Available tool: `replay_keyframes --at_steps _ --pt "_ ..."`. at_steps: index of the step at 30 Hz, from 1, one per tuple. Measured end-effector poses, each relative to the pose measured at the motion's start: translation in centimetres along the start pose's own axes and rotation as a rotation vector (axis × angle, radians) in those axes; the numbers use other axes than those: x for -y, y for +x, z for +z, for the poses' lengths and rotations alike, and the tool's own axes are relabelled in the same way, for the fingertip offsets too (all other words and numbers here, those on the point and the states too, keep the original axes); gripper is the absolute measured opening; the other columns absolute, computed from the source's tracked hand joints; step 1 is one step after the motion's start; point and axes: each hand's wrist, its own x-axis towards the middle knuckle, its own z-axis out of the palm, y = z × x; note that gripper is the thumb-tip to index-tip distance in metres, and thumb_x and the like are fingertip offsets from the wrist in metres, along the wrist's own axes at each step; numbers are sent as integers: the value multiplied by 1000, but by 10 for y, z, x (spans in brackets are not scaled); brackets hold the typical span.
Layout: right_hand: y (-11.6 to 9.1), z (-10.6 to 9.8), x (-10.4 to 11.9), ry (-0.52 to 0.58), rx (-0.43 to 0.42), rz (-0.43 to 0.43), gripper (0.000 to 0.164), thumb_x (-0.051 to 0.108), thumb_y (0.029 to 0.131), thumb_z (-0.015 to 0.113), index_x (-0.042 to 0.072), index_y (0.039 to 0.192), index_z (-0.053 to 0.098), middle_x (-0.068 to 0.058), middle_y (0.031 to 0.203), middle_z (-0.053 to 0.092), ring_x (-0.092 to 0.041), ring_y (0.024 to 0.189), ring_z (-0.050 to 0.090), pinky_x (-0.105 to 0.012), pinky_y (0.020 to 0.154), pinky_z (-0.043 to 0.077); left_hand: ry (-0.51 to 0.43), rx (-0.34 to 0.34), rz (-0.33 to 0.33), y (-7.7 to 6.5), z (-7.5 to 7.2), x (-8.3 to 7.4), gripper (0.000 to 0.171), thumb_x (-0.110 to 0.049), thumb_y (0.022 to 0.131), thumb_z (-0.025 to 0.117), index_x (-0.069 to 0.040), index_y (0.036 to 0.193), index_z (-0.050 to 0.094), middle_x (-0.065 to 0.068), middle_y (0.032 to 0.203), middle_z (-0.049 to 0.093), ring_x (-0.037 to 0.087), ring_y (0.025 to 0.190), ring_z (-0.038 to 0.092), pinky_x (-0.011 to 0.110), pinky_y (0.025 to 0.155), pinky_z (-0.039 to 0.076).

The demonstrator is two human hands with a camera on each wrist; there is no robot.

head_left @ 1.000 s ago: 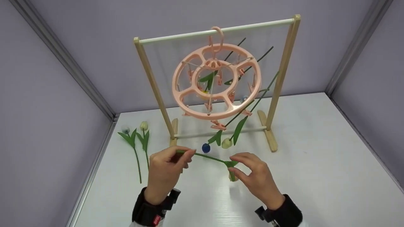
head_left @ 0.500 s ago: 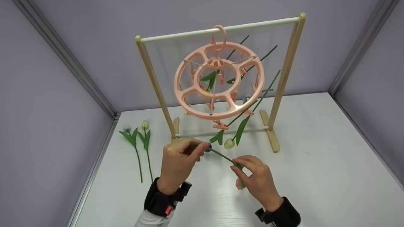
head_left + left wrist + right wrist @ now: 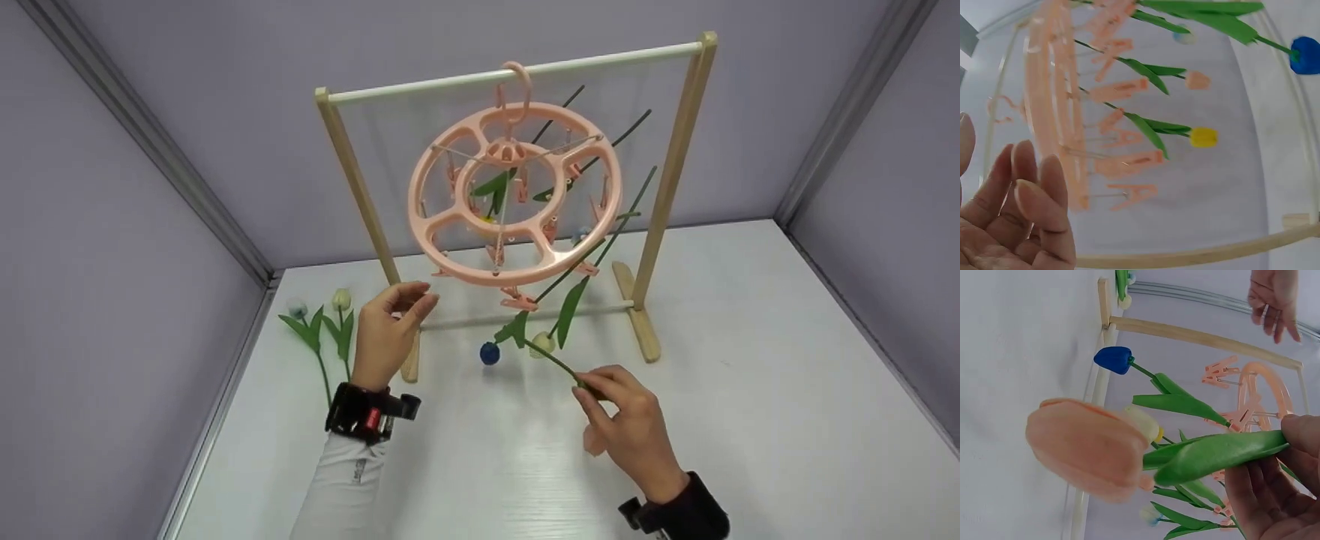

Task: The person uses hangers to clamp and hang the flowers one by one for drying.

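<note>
My right hand (image 3: 626,420) pinches an artificial pink tulip (image 3: 1086,450) by its stem and leaves, bloom pointing down toward the table. Its stem slants up and left toward the hanging flowers in the head view. Near the left post, below the pink clip hanger (image 3: 487,278), my left hand (image 3: 384,334) is raised with relaxed fingers and holds nothing. Pink clips hang from that ring. Clipped there upside down are a blue tulip (image 3: 490,353), a cream tulip (image 3: 541,346), a yellow tulip (image 3: 1203,137) and others.
A wooden rack with a white top bar (image 3: 427,85) carries the hanger. Two more tulips, one pale blue (image 3: 298,308) and one cream (image 3: 342,299), lie on the white table (image 3: 765,390) at the left. Grey walls enclose the table.
My left hand first moved right along the stem, then let go of it and moved left and up toward the rack's post. My right hand keeps the pink tulip and has shifted slightly right.
</note>
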Motion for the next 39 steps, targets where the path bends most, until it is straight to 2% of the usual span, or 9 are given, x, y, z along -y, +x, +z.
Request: replay_keyframes --at_steps 6,12,15,17,23,26,29,34,39 --pt "-1 -4 -2 -10 39 45 16 13 86 72 11 102 74 8 93 65 2 79 65 -15 70 55 -71 86 -40 35 3 44 53 -39 85 72 -19 132 59 5 125 66 20 116 58 22 87 50" --pt "-1 -5 -4 -9 46 50 15 12 85 73 12 100 75 10 92 65 2 78 65 -15 70 56 -30 255 -70 51 8 58 57 -36 86 70 -25 139 52 -1 139 58 24 130 50 40 102 49" --pt "-2 -5 -4 9 59 62 14 11 85 73 11 99 75 10 91 65 2 78 65 -16 69 56 10 291 -66 55 13 57 49 -34 89 67 -25 136 56 0 136 60 23 129 52 44 105 47" --pt "-3 -5 -5 16 72 78 14 10 85 73 11 98 75 10 91 64 3 78 65 -16 69 56 26 275 -72 57 16 52 40 -34 89 67 -25 128 62 2 126 67 22 122 56 43 102 49" --pt "-5 -8 -6 14 80 136 13 9 84 74 12 97 75 12 90 64 3 78 65 -16 69 57 -7 253 -79 52 18 22 25 -30 90 65 -16 110 69 14 94 72 18 93 64 26 81 51" --pt "-5 -8 -7 17 82 149 14 9 84 74 13 97 75 12 90 64 3 79 66 -16 70 57 -84 264 -88 50 18 19 29 -29 90 66 -16 117 66 15 93 71 18 85 66 23 71 51" --pt "-6 -8 -7 23 86 153 14 8 84 73 13 97 75 12 90 64 3 79 66 -16 71 57 -151 276 -92 49 20 24 34 -28 89 68 -18 121 62 13 93 72 19 83 68 25 67 53" --pt "-6 -8 -6 16 90 161 14 8 84 74 13 97 75 12 90 64 3 79 66 -16 71 57 -217 312 -106 45 23 33 36 -27 86 72 -19 119 64 9 96 75 21 87 73 29 72 59" --pt "-7 -8 -4 17 100 182 14 8 83 74 12 97 75 12 89 65 4 77 66 -14 70 57 -218 349 -113 35 24 28 35 -30 81 77 -17 112 68 6 98 75 19 87 74 30 73 60"
